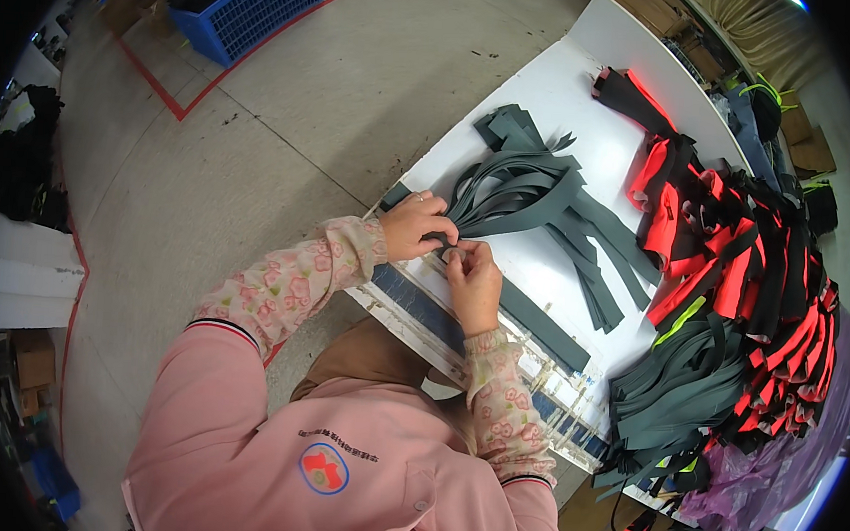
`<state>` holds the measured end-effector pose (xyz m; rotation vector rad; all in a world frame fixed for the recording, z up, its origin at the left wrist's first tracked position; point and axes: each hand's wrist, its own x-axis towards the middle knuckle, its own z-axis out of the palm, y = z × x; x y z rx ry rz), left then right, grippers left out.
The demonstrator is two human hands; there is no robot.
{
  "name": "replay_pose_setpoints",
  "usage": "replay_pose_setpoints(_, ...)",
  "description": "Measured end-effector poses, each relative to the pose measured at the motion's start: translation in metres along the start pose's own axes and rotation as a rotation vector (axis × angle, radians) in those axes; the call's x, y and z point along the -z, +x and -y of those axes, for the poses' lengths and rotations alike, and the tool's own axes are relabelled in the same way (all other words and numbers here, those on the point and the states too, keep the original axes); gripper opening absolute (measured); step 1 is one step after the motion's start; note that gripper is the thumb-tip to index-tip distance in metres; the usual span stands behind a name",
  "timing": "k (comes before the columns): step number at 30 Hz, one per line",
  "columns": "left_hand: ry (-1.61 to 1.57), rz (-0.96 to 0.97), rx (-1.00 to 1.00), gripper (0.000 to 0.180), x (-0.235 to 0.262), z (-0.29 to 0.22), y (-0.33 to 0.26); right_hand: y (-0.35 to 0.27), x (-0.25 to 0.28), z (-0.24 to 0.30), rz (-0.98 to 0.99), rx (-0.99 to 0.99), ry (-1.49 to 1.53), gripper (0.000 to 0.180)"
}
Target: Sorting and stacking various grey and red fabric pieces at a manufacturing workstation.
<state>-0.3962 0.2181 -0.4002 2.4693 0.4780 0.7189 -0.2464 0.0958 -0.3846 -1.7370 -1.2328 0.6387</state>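
Both hands work close together at the near edge of a white table. My left hand [416, 228] is closed, fingers curled over the gathered end of a bundle of dark grey fabric strips [519, 189]. Beside it on the right, my right hand [474, 283] pinches with thumb and forefinger at the same end; the exact piece between its fingertips is partly hidden. The strips loop away from the hands, and their loose ends spread over the table. A flat dark grey strip [543, 326] lies along the table edge, passing under the hands.
The white table [553, 88] has a raised back panel [652, 56]. On its right lie a heap of red and black fabric pieces [710, 225], another dark grey strip bundle [681, 374] and a purple plastic bag [757, 485]. A blue crate [255, 17] stands on the floor at far left.
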Motion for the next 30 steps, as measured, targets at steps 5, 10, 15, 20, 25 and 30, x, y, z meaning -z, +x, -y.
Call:
replay_pose_setpoints(5, 0.008, -0.023, -0.006, 0.025, -0.001, 0.001, 0.0, 0.003, -0.008, -0.006, -0.015, 0.043, -0.063, 0.013)
replay_pose_setpoints(10, 0.015, 0.001, 0.006, 0.024, -0.003, -0.001, 0.001, 0.001, -0.002, -0.012, 0.03, 0.089, -0.149, 0.014)
replay_pose_setpoints(15, -0.031, -0.004, -0.036, 0.02, -0.002, -0.003, 0.004, -0.023, 0.076, -0.02, -0.03, -0.261, 0.187, 0.014)
replay_pose_setpoints(20, -0.02, 0.004, -0.008, 0.023, 0.005, -0.001, 0.0, -0.057, 0.142, -0.045, -0.141, -0.321, 0.104, 0.012)
replay_pose_setpoints(25, -0.025, 0.102, 0.054, 0.028, 0.01, -0.004, 0.004, -0.074, 0.153, -0.058, -0.148, -0.219, -0.018, 0.013)
replay_pose_setpoints(30, -0.037, 0.154, 0.105, 0.029, 0.01, -0.006, 0.006, -0.077, 0.151, -0.056, -0.141, -0.15, -0.188, 0.012)
